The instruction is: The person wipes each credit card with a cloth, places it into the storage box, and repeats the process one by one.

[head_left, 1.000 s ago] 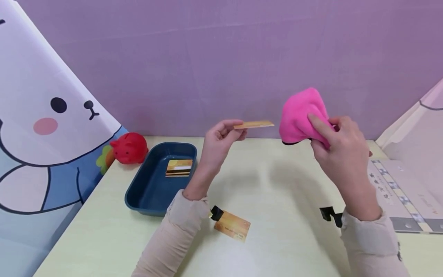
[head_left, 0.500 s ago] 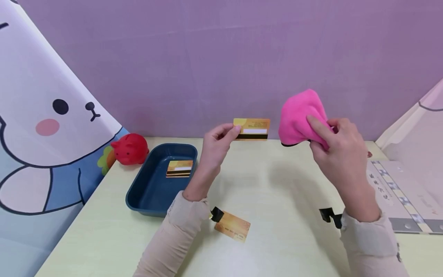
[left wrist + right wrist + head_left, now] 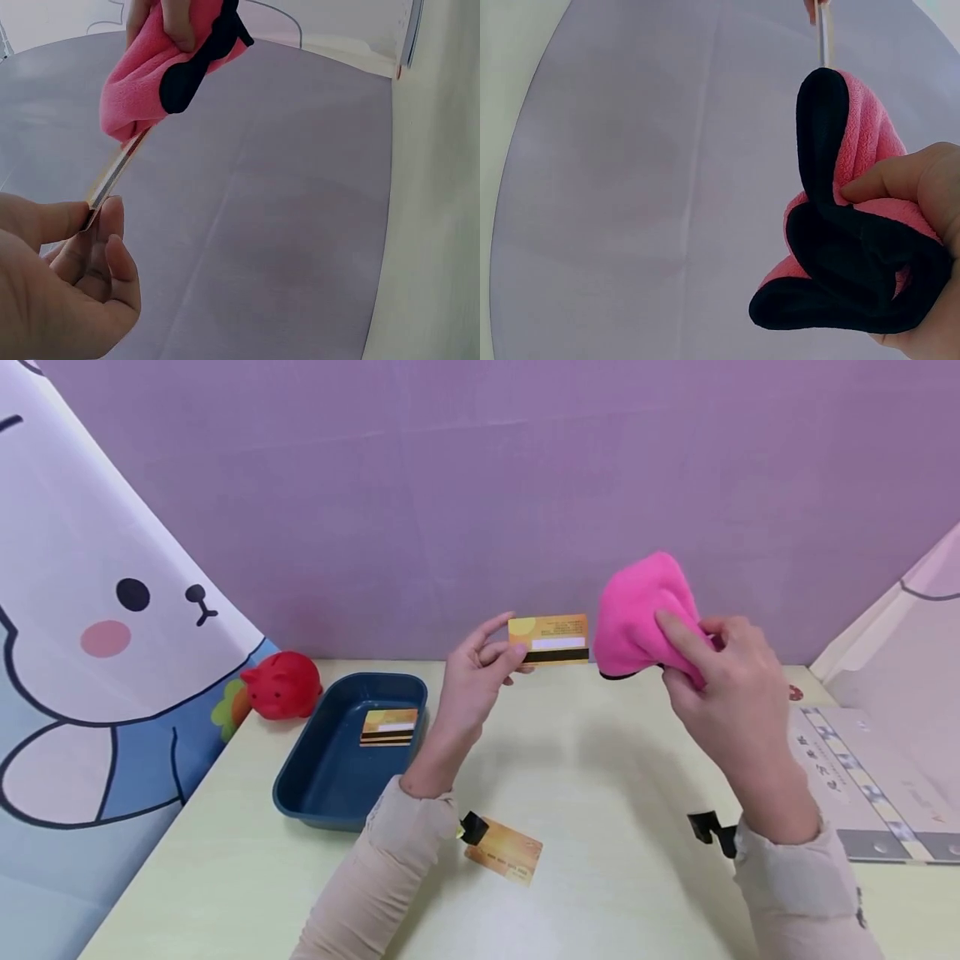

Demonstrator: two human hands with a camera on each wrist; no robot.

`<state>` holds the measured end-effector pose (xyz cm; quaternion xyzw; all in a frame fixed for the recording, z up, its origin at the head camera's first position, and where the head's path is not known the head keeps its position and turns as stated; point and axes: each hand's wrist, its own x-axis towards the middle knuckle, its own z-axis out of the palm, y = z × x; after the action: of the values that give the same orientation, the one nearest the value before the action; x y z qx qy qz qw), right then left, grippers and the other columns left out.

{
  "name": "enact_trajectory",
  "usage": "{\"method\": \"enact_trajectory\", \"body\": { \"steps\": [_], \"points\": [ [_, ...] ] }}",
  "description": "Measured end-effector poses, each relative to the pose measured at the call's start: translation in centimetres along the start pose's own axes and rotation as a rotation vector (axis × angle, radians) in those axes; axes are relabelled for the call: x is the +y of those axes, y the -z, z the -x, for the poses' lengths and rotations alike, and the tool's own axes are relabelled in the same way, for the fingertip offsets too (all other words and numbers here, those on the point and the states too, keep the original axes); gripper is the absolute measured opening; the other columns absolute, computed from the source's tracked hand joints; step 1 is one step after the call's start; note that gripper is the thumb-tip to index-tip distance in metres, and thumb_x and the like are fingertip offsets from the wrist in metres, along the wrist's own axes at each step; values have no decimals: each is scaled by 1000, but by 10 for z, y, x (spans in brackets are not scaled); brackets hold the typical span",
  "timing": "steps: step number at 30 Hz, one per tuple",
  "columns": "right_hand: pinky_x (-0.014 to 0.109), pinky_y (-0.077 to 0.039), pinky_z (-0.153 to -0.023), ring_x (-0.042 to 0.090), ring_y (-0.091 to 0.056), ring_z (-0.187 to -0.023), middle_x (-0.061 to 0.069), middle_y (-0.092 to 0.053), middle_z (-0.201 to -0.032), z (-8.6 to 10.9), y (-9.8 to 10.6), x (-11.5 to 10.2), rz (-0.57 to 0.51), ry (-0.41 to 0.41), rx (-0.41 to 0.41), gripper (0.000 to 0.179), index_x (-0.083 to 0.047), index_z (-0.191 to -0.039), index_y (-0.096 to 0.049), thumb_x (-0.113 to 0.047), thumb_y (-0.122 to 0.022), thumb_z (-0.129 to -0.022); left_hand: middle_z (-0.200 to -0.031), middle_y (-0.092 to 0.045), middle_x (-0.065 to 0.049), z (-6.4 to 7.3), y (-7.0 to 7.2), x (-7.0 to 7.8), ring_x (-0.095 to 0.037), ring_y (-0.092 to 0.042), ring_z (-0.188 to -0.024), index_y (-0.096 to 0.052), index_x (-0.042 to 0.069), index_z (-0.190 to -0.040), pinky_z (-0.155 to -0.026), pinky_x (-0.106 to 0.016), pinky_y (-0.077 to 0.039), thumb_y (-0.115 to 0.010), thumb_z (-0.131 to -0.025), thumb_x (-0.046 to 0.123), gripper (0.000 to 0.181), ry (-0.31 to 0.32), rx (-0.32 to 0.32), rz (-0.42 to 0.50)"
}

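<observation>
In the head view my left hand [image 3: 472,685] pinches a gold bank card [image 3: 551,627] by its left end, between thumb and fingers. Its back faces me, with a black stripe and a white strip. My right hand [image 3: 738,697] grips a bunched pink plush cloth [image 3: 637,614] with black edging, held up just right of the card. The right wrist view shows the folds of this cloth [image 3: 866,127], thumb and fingers around it. Seen from the left wrist, the card [image 3: 112,176] is nearly edge-on, its far end overlapping the cloth [image 3: 139,86].
A blue tray [image 3: 300,760] on the left holds several stacked gold cards [image 3: 389,727]. Behind it sits a red piggy bank [image 3: 283,685]. Another gold card [image 3: 506,852] lies face up near the left sleeve. A grey-white box [image 3: 885,777] lies at the right on the table [image 3: 592,893].
The card in my left hand has turned from edge-on to showing its striped back, and the left fingers have shifted on it. My right hand and the cloth have moved slightly left, closer to it.
</observation>
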<state>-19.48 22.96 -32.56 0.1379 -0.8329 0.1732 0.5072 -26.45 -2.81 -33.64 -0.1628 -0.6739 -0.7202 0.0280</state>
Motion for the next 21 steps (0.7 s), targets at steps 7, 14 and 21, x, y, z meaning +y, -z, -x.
{"method": "enact_trajectory", "body": {
  "steps": [7, 14, 21],
  "points": [
    [57, -41, -67, 45, -54, -81, 32, -62, -94, 5, -4, -8, -31, 48, 3, 45, -16, -117, -75, 0, -58, -79, -107, -72, -28, 0, -1, -6, -17, -70, -80, -61, 20, -133, -70, -30, -48, -68, -96, 13, 38, -29, -5, -26],
    [54, -43, -60, 44, -53, -74, 30, -61, -92, 6, -12, -18, 5, 120, -49, 46, -16, -118, -75, 2, -60, -79, -100, -73, -25, 0, -8, -8, -10, -67, -76, -61, 14, -130, -70, -28, -47, -69, -95, 9, 36, -23, -35, -45],
    [47, -39, -51, 39, -49, -62, 27, -60, -85, 8, -22, -23, 28, 192, -79, 44, -17, -115, -75, 5, -62, -80, -103, -75, -20, 3, -11, -7, -12, -68, -80, -60, 13, -129, -72, -28, -47, -67, -96, 11, 33, 5, -74, -60]
  ]
}}
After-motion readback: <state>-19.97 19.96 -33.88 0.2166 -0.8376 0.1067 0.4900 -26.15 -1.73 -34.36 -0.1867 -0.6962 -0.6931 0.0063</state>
